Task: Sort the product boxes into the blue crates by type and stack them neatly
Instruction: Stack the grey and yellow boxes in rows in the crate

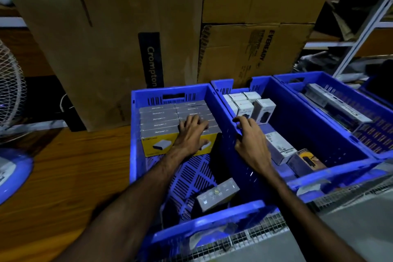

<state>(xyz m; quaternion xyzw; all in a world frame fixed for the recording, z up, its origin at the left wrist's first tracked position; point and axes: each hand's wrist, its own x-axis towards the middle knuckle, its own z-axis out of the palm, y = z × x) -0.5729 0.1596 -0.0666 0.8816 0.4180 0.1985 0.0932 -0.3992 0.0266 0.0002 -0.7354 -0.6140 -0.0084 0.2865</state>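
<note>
Squaring the stacked boxes (168,125) in the left crate (136,134).
Your left hand (190,132) presses flat, holding nothing; your right hand (251,140) grips the crate wall. Push evenly so rows stay flush.

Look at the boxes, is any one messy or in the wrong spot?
Yes. One grey box lies tilted by itself near the front of the left crate, away from the neat stack at the back. In the middle crate, a few boxes lie loose and crooked too.
</note>
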